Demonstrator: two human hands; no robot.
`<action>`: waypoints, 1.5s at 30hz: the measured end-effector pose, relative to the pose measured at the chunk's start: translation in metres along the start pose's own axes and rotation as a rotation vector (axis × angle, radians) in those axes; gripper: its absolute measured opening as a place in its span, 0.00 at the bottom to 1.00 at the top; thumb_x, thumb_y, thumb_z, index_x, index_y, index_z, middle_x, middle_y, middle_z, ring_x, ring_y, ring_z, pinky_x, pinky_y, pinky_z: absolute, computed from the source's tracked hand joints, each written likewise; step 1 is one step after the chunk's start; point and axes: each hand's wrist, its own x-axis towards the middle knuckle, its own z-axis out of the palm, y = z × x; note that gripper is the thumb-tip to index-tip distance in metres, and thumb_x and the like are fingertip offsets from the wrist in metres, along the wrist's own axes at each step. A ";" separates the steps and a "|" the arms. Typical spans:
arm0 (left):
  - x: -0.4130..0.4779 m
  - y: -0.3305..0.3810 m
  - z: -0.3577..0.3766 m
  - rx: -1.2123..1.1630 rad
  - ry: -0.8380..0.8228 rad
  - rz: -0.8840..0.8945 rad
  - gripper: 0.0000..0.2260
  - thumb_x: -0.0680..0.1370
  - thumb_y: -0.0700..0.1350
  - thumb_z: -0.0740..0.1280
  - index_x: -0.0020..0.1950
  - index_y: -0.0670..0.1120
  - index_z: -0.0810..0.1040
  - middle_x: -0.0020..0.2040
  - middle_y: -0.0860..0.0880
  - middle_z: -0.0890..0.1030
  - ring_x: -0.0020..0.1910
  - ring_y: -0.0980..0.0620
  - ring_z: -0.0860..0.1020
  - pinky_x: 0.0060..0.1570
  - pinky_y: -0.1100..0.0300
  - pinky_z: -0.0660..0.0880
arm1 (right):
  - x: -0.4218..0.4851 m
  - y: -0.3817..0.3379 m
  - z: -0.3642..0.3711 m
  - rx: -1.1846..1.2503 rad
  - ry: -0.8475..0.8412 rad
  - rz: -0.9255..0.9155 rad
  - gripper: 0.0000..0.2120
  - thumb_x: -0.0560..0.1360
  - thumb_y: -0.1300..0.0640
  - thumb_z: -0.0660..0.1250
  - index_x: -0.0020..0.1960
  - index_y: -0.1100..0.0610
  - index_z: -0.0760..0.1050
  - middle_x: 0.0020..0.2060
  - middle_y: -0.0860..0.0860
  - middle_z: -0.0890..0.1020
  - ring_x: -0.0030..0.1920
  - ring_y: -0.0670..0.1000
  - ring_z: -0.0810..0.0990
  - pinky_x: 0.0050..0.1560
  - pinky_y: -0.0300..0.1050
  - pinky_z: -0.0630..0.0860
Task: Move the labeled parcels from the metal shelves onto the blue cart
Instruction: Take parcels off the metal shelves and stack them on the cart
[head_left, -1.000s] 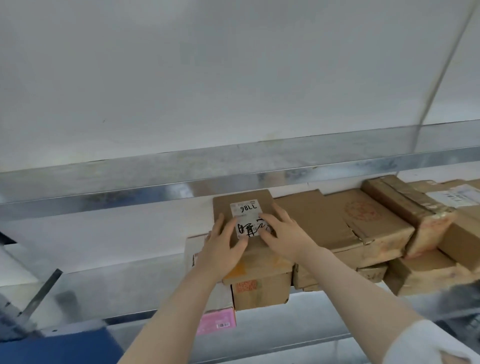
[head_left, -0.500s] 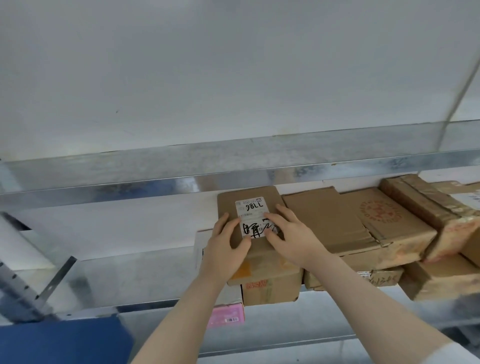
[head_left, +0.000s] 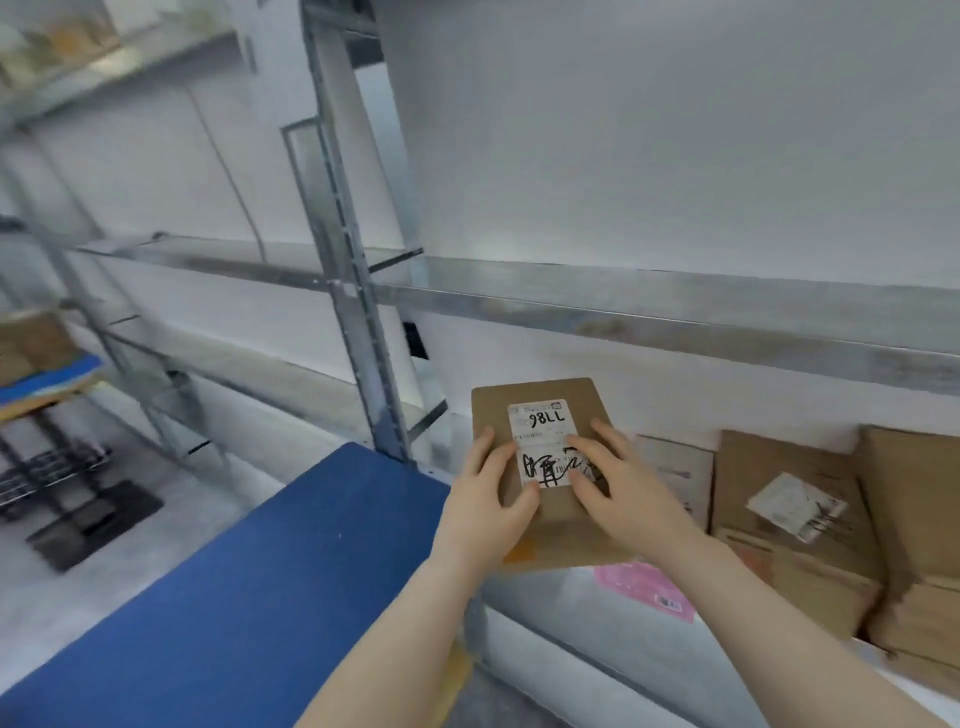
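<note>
A flat brown cardboard parcel (head_left: 540, 400) with a white label reading "98LL" is held in the air in front of the metal shelf (head_left: 649, 322). My left hand (head_left: 488, 499) grips its left side. My right hand (head_left: 618, 483) grips its right side, fingers over the label. The blue cart top (head_left: 249, 587) lies just left of and below the parcel. More brown parcels (head_left: 795, 499) remain on the shelf to the right, one with a crumpled white label.
A pink flat packet (head_left: 644, 587) lies on the shelf under the held parcel. A metal upright post (head_left: 358, 312) stands behind the cart. At the far left a second blue cart (head_left: 47, 374) carries a cardboard box, with dark wire racks on the floor below it.
Both hands lifted the labeled parcel off the stack and out from the shelf. The view swung left and down, bringing the blue cart and the upright post into sight.
</note>
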 end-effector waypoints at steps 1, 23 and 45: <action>-0.013 -0.014 -0.018 0.026 0.049 -0.038 0.23 0.74 0.60 0.62 0.69 0.60 0.67 0.76 0.62 0.55 0.69 0.60 0.64 0.58 0.63 0.65 | 0.004 -0.017 0.019 0.016 -0.031 -0.044 0.22 0.77 0.44 0.59 0.70 0.43 0.66 0.75 0.45 0.57 0.73 0.48 0.59 0.68 0.45 0.60; -0.232 -0.256 -0.298 0.318 0.390 -0.617 0.26 0.77 0.59 0.60 0.75 0.56 0.60 0.78 0.59 0.50 0.74 0.53 0.58 0.70 0.50 0.63 | -0.016 -0.350 0.333 0.255 -0.564 -0.571 0.21 0.77 0.43 0.58 0.70 0.39 0.64 0.75 0.40 0.55 0.69 0.46 0.64 0.61 0.41 0.66; -0.238 -0.333 -0.275 0.568 0.321 -0.834 0.25 0.80 0.60 0.51 0.77 0.57 0.54 0.78 0.59 0.48 0.77 0.47 0.43 0.73 0.47 0.37 | -0.003 -0.348 0.437 0.263 -0.636 -0.657 0.22 0.77 0.43 0.57 0.70 0.42 0.65 0.75 0.43 0.57 0.69 0.49 0.64 0.62 0.42 0.67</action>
